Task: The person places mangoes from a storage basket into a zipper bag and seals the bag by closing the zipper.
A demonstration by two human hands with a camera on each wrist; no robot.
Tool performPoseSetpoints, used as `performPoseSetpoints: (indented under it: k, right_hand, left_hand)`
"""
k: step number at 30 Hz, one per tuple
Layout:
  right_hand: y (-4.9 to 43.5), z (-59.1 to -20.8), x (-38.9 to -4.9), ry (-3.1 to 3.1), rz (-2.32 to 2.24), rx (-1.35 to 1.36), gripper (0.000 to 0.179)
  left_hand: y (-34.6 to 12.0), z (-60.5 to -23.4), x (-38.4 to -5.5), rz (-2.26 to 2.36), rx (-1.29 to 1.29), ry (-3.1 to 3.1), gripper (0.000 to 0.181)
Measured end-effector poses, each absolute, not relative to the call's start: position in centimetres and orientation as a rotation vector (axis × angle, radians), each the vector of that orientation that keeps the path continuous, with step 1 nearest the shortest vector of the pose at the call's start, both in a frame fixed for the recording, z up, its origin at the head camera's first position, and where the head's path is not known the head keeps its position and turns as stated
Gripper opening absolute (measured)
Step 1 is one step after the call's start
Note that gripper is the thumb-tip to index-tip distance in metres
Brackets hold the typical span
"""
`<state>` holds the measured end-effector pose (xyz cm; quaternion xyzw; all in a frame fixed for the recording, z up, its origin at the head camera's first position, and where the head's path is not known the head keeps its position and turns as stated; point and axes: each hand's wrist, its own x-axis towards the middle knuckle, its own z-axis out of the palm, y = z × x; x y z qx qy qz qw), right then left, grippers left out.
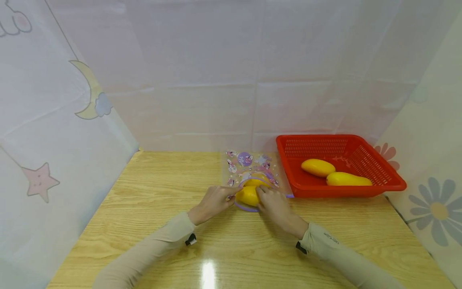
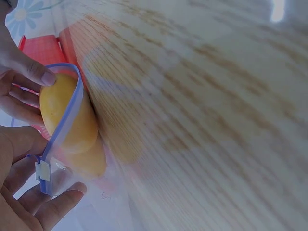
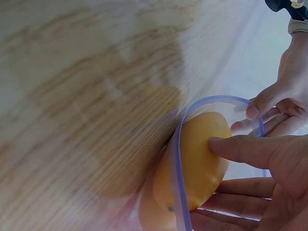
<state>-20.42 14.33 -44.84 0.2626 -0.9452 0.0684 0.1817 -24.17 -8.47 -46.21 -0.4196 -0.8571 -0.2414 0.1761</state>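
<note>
Near the far edge of the wooden desk (image 1: 245, 245), the left hand (image 1: 215, 200) pinches the purple rim of a clear printed plastic bag (image 1: 245, 159); the right hand (image 1: 274, 202) grasps a yellow oval fruit (image 1: 248, 196) in the bag's mouth. Deeper inside, seemingly, lies a second fruit (image 1: 256, 182). Toward the desk's far right corner, a red plastic basket (image 1: 343, 192) holds two more fruits (image 1: 318, 167).

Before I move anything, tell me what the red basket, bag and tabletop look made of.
Red basket: probably moulded plastic, fairly glossy, with regular openings through its walls. Bag: likely thin, smooth plastic film, see-through between its prints. Tabletop: wood or wood-look laminate, glossy; it shows grain and a bright glare.
</note>
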Motion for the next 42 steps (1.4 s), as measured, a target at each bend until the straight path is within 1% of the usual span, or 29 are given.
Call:
performPoseSetpoints:
  k: [9,18,29,42]
  right_hand:
    - [14.3,-44.6,-20.2,-2.687,0.168,0.728,0.042]
    - [14.3,-44.5,-20.1,-2.591,0.196,0.755,0.026]
    - [14.1,-43.9,-19.9,-2.521,0.301,0.773,0.017]
    - [14.4,-43.4,-19.8,-2.560,0.300,0.747,0.019]
  left_hand:
    - [-8.5,-46.2,-24.1,-0.692,-1.186,-2.435,0.037]
    - [-8.4,-45.9,-24.1,-0.692,-1.186,-2.437,0.038]
    - [-8.6,-46.3,-24.3,-0.694,-1.190,-2.420,0.037]
    - [-8.5,-46.3,-24.4,-0.687,-1.196,-2.434,0.038]
